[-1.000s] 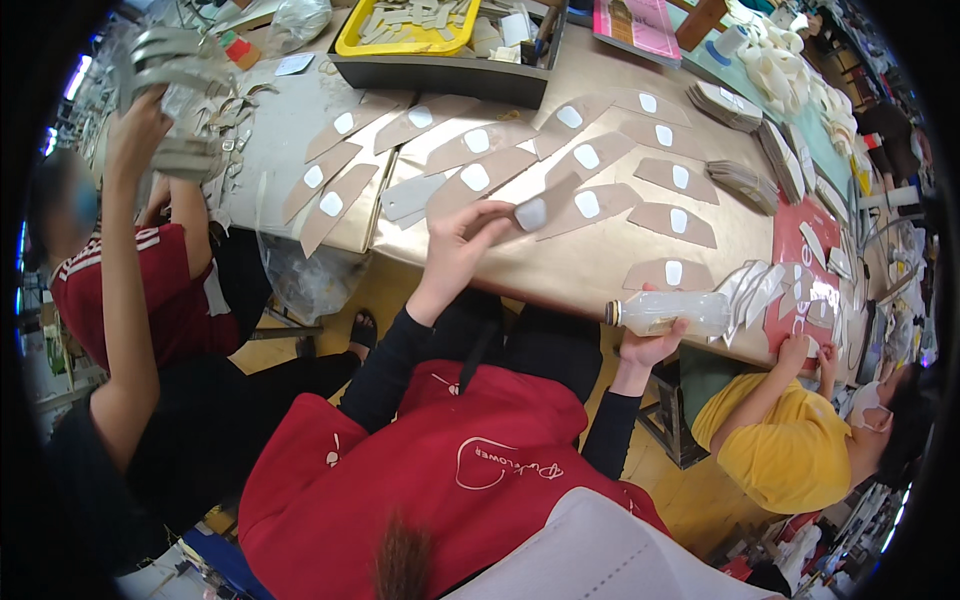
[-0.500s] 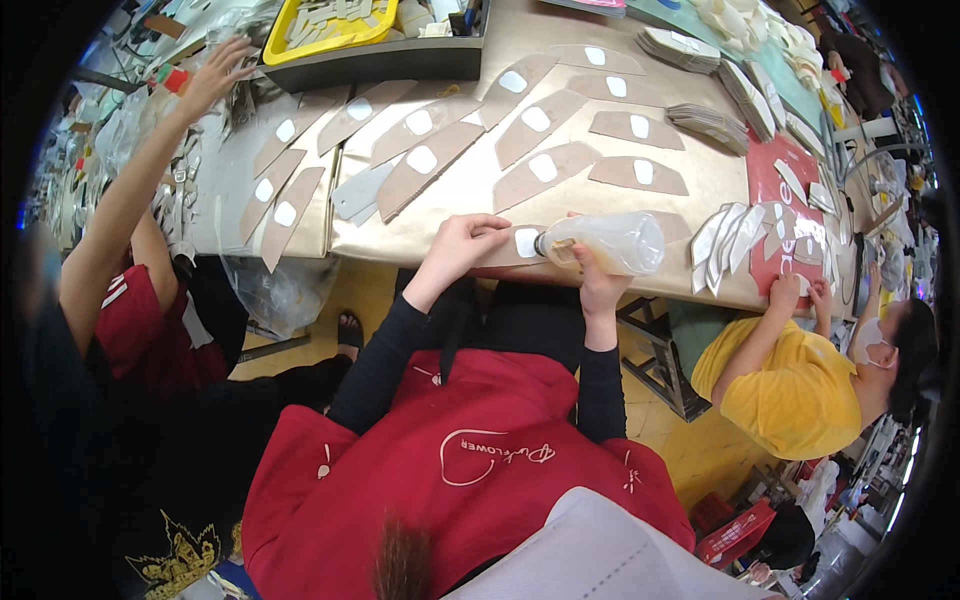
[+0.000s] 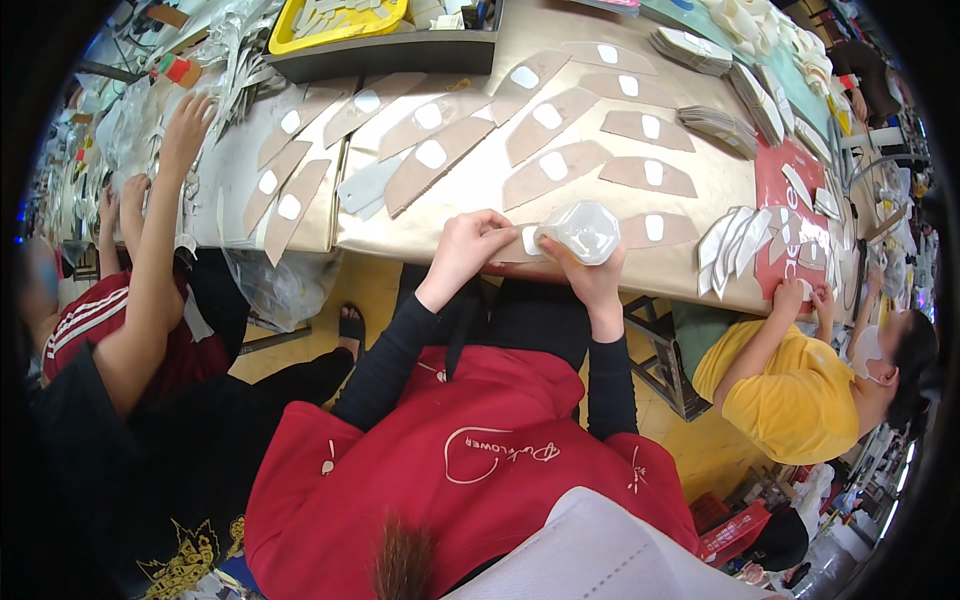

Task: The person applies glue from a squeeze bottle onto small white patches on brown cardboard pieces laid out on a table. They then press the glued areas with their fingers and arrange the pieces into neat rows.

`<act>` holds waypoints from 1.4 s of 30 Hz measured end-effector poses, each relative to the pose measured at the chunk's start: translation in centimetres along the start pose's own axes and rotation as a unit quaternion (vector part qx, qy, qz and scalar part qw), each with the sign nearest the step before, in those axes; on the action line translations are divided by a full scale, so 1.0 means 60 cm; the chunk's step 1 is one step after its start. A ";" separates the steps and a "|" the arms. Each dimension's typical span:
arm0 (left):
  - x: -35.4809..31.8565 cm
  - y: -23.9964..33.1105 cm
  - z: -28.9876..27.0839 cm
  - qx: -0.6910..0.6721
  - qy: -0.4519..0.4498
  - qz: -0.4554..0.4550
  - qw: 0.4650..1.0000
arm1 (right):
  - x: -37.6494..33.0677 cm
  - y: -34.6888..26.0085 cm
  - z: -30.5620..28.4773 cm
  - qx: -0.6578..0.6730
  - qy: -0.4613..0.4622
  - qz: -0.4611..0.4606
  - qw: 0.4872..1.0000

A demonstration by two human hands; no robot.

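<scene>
A long table [image 3: 640,270] covered in tan sheeting runs across the upper part of the view, bent by the lens. Rows of brown cardboard pieces [image 3: 560,165], each with a white patch near its middle, lie spread over it. At the far edge sits a dark tray [image 3: 400,55] with a yellow bin [image 3: 335,15] on it, and stacks of pale pieces [image 3: 700,50] lie toward the far right. A red mat [image 3: 790,190] with a fan of white strips [image 3: 735,240] lies at the right end.

The person wears a red top over black sleeves and sits at the near edge of the table. The right hand [image 3: 592,275] grips a clear plastic bottle [image 3: 582,230], fingers wrapped under and round it, its flat base turned up toward the camera. The bottle is held just above the near edge of the table, over a brown piece [image 3: 520,245] that lies there. The left hand [image 3: 470,245] rests on that piece beside the bottle, its fingers curled and the fingertips pressed down on it by its white patch.

To the left, a co-worker's raised hand [image 3: 185,125] reaches onto the table's left end. To the right, a person in a yellow shirt [image 3: 790,400] has both hands at the edge of the red mat.
</scene>
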State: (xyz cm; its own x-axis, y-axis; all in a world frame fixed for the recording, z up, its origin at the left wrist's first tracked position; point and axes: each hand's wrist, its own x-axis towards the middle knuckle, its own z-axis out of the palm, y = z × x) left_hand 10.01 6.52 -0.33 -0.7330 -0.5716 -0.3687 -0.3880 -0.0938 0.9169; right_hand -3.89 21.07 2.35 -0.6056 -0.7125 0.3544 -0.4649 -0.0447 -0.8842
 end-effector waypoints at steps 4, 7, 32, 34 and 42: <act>-0.008 0.008 0.012 -0.056 0.021 -0.005 0.998 | -0.001 0.005 0.011 0.029 -0.032 0.022 0.999; -0.011 0.013 0.010 -0.029 0.028 0.002 0.999 | 0.001 0.002 0.007 -0.030 -0.075 -0.051 0.995; -0.007 0.016 0.001 -0.068 0.003 -0.032 0.997 | 0.002 0.019 -0.002 -0.054 -0.065 0.008 0.996; -0.007 0.016 0.002 -0.057 0.008 -0.030 0.998 | 0.000 0.018 -0.013 -0.062 -0.046 0.036 0.996; -0.005 0.014 0.001 -0.023 0.005 -0.017 1.000 | -0.019 0.014 0.008 -0.025 -0.061 -0.016 0.998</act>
State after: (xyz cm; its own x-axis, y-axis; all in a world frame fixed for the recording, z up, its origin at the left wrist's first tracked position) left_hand 9.85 6.64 0.56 -0.7139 -0.5763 -0.3978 -0.3859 -0.1502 0.9102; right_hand -3.27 21.49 1.03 -0.5079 -0.7919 0.3389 -0.5164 -0.0350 -0.8556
